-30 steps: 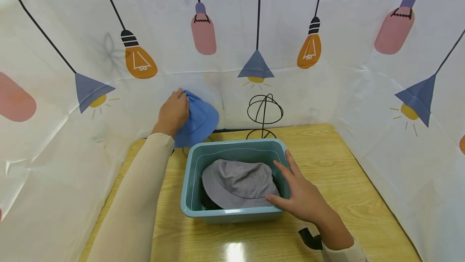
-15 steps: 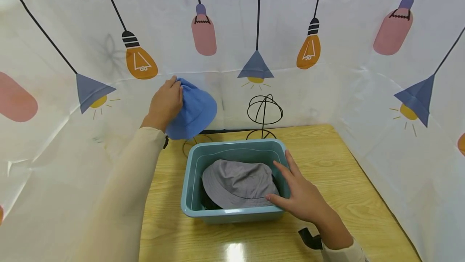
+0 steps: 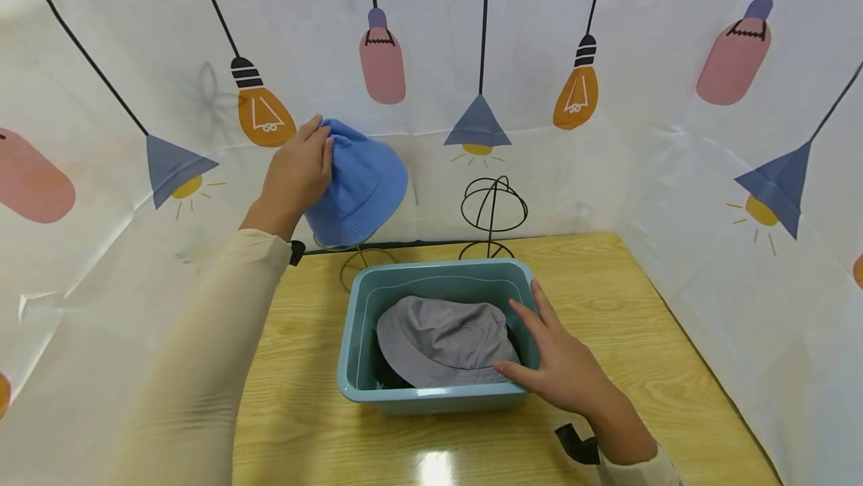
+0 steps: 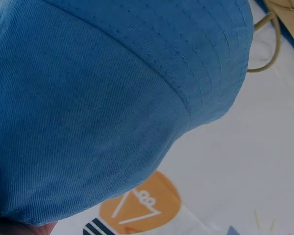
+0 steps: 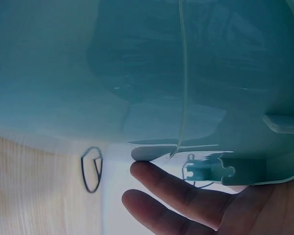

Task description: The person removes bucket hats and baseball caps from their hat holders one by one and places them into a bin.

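In the head view, my left hand [image 3: 297, 171] grips a blue bucket hat [image 3: 360, 186] by its crown, raised at the back left. The hat [image 4: 103, 107] fills most of the left wrist view and hides nearly all of that hand. Right below its brim shows a gold wire hat stand [image 3: 364, 252], partly covered by the hat. My right hand [image 3: 566, 366] rests across the right rim of a teal plastic bin [image 3: 431, 398], fingers spread and fairly straight. From below, two fingers [image 5: 176, 191] reach along the bin's outer wall. A grey bucket hat [image 3: 445, 340] lies in the bin.
A black wire hat stand [image 3: 492, 209] stands bare behind the bin. Something dark [image 3: 387, 372] lies under the grey hat. The wooden table [image 3: 661, 366] meets a white printed backdrop [image 3: 431, 201] at the back and sides.
My left hand has lifted the blue hat up and slightly left, and more of the gold stand has come into view. The right hand and the bin have stayed in place.
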`<move>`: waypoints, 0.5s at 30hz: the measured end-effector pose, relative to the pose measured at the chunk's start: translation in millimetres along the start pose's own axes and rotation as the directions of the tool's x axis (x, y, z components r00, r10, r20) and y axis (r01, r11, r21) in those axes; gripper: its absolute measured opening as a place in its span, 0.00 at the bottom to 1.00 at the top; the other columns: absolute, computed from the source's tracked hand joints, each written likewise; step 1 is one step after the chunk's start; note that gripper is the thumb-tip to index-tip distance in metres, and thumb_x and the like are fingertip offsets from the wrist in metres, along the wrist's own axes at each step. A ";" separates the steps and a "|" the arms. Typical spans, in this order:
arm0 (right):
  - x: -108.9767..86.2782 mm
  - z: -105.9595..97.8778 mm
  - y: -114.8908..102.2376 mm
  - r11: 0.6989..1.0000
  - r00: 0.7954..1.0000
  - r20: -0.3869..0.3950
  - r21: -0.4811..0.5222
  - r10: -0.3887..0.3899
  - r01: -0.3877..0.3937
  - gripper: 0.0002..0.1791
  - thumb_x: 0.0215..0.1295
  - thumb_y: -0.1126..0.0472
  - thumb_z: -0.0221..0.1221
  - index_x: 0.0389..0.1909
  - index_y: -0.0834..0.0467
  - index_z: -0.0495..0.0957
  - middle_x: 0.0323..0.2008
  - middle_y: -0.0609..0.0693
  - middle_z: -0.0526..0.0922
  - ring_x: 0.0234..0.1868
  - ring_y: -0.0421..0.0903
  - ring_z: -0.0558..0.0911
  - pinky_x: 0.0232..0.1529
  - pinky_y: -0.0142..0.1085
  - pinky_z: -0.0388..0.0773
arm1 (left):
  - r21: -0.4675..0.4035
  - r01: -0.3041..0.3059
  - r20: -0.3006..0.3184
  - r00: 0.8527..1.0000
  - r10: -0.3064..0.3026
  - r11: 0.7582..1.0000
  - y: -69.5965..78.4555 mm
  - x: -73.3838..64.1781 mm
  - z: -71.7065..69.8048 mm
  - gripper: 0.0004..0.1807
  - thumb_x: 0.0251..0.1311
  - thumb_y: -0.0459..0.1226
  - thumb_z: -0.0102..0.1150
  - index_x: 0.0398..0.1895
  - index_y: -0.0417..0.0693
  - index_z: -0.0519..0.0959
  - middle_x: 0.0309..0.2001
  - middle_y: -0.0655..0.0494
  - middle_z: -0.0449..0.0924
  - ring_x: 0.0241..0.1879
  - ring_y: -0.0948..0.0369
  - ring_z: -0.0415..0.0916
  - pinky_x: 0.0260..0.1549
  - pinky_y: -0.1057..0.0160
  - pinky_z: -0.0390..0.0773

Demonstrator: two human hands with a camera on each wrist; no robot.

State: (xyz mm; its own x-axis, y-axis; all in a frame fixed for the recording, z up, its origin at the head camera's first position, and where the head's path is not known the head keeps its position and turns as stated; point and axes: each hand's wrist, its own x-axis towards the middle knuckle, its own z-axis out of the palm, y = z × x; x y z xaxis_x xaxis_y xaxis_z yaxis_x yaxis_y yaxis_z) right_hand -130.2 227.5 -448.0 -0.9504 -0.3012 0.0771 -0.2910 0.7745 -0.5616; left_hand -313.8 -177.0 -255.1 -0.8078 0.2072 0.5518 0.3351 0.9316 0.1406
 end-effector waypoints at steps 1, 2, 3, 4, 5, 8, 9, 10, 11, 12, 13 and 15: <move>-0.1 -0.1 -0.1 1.000 1.000 0.000 0.001 0.001 -0.001 0.54 0.61 0.26 0.63 0.83 0.40 0.53 0.85 0.47 0.30 0.34 0.41 0.84 0.22 0.33 0.71 | -0.002 -0.003 -0.005 1.000 0.003 1.000 1.0 0.2 -2.2 0.28 0.83 0.43 0.36 0.73 0.33 0.69 0.78 0.40 0.63 0.75 0.41 0.63 0.73 0.43 0.64; -0.2 -0.1 -0.2 1.000 1.000 0.000 0.002 0.001 -0.001 0.54 0.61 0.26 0.63 0.83 0.40 0.53 0.85 0.47 0.30 0.33 0.41 0.83 0.22 0.33 0.71 | -0.007 -0.006 -0.011 1.000 0.006 1.000 2.4 0.2 -4.6 0.28 0.83 0.43 0.37 0.73 0.33 0.69 0.78 0.40 0.63 0.75 0.41 0.64 0.73 0.43 0.64; -0.2 -0.1 -0.2 1.000 1.000 0.000 0.004 0.001 -0.001 0.54 0.61 0.26 0.63 0.83 0.40 0.53 0.85 0.47 0.30 0.33 0.42 0.84 0.22 0.33 0.71 | -0.008 -0.011 -0.018 1.000 0.011 1.000 3.5 0.2 -6.6 0.28 0.83 0.43 0.37 0.73 0.34 0.69 0.78 0.41 0.63 0.75 0.41 0.64 0.73 0.44 0.64; -0.3 -0.1 -0.1 1.000 1.000 -0.001 0.005 0.000 0.000 0.54 0.61 0.27 0.63 0.83 0.40 0.53 0.85 0.47 0.30 0.34 0.42 0.84 0.23 0.33 0.71 | -0.009 -0.018 -0.025 1.000 0.017 1.000 4.5 0.4 -8.5 0.28 0.83 0.44 0.37 0.73 0.34 0.69 0.78 0.41 0.63 0.75 0.42 0.64 0.73 0.44 0.64; -0.3 -0.1 -0.1 1.000 1.000 -0.002 0.005 -0.001 0.001 0.53 0.61 0.27 0.63 0.83 0.40 0.53 0.85 0.47 0.30 0.35 0.43 0.84 0.23 0.33 0.71 | -0.014 -0.028 -0.034 0.999 0.027 1.000 5.9 0.4 -10.4 0.28 0.83 0.44 0.37 0.73 0.34 0.70 0.77 0.41 0.64 0.75 0.42 0.64 0.73 0.44 0.64; -0.5 0.0 0.4 1.000 1.000 -0.004 0.005 -0.002 0.002 0.53 0.61 0.27 0.63 0.83 0.40 0.53 0.85 0.47 0.30 0.36 0.44 0.85 0.23 0.33 0.72 | -0.027 -0.060 -0.050 0.997 0.058 0.998 10.3 0.2 -14.7 0.27 0.83 0.44 0.39 0.73 0.35 0.71 0.77 0.42 0.64 0.75 0.43 0.65 0.73 0.45 0.64; -0.6 -0.1 0.5 1.000 1.000 -0.005 0.006 -0.001 0.001 0.53 0.61 0.27 0.63 0.83 0.40 0.53 0.85 0.46 0.30 0.35 0.43 0.85 0.23 0.33 0.72 | -0.029 -0.070 -0.051 0.996 0.068 0.997 12.2 -0.1 -15.9 0.27 0.83 0.44 0.39 0.73 0.36 0.71 0.77 0.42 0.64 0.75 0.44 0.65 0.73 0.46 0.65; -0.8 -0.2 0.5 1.000 1.000 -0.003 0.006 0.001 -0.001 0.53 0.61 0.27 0.63 0.83 0.40 0.53 0.85 0.46 0.30 0.34 0.41 0.84 0.23 0.33 0.72 | -0.032 -0.082 -0.054 0.995 0.080 0.996 14.3 -0.7 -17.1 0.27 0.83 0.44 0.39 0.73 0.36 0.71 0.77 0.43 0.65 0.75 0.44 0.65 0.73 0.46 0.65; -0.9 -0.3 0.5 1.000 1.000 -0.001 0.008 0.002 -0.002 0.53 0.61 0.27 0.64 0.83 0.40 0.53 0.85 0.46 0.30 0.32 0.40 0.83 0.23 0.33 0.71 | -0.035 -0.094 -0.057 0.994 0.092 0.995 16.8 -1.5 -18.4 0.27 0.82 0.44 0.40 0.73 0.36 0.71 0.77 0.43 0.65 0.75 0.44 0.65 0.73 0.46 0.65; -1.0 -0.5 0.4 1.000 1.000 0.001 0.011 0.003 -0.003 0.53 0.61 0.27 0.64 0.83 0.39 0.53 0.85 0.46 0.30 0.30 0.38 0.81 0.22 0.33 0.71 | -0.037 -0.103 -0.057 0.993 0.100 0.994 19.6 -2.4 -19.7 0.27 0.82 0.44 0.40 0.73 0.36 0.71 0.77 0.43 0.65 0.75 0.44 0.65 0.73 0.46 0.66; -1.1 -0.7 0.3 1.000 1.000 0.002 0.012 0.004 -0.004 0.53 0.61 0.27 0.64 0.83 0.39 0.52 0.85 0.46 0.30 0.28 0.36 0.80 0.22 0.33 0.71 | -0.038 -0.110 -0.056 0.993 0.108 0.993 22.6 -3.4 -21.1 0.27 0.82 0.44 0.40 0.73 0.37 0.71 0.77 0.44 0.65 0.75 0.45 0.65 0.72 0.46 0.66; -1.2 -1.1 -0.1 1.000 1.000 0.004 0.015 0.005 -0.005 0.54 0.61 0.28 0.64 0.83 0.39 0.52 0.85 0.46 0.29 0.25 0.34 0.77 0.22 0.32 0.71 | -0.040 -0.132 -0.063 0.990 0.129 0.990 28.9 -5.6 -23.4 0.26 0.82 0.43 0.41 0.73 0.37 0.72 0.77 0.44 0.66 0.74 0.44 0.66 0.71 0.45 0.67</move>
State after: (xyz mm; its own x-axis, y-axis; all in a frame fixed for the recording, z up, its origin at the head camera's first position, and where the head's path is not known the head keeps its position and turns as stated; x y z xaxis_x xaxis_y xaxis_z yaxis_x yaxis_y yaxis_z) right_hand -129.2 228.4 -447.1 -0.9514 -0.2996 0.0708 -0.2844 0.7676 -0.5744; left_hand -288.2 -158.2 -234.9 -0.7256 0.3065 0.6161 0.4576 0.8836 0.0993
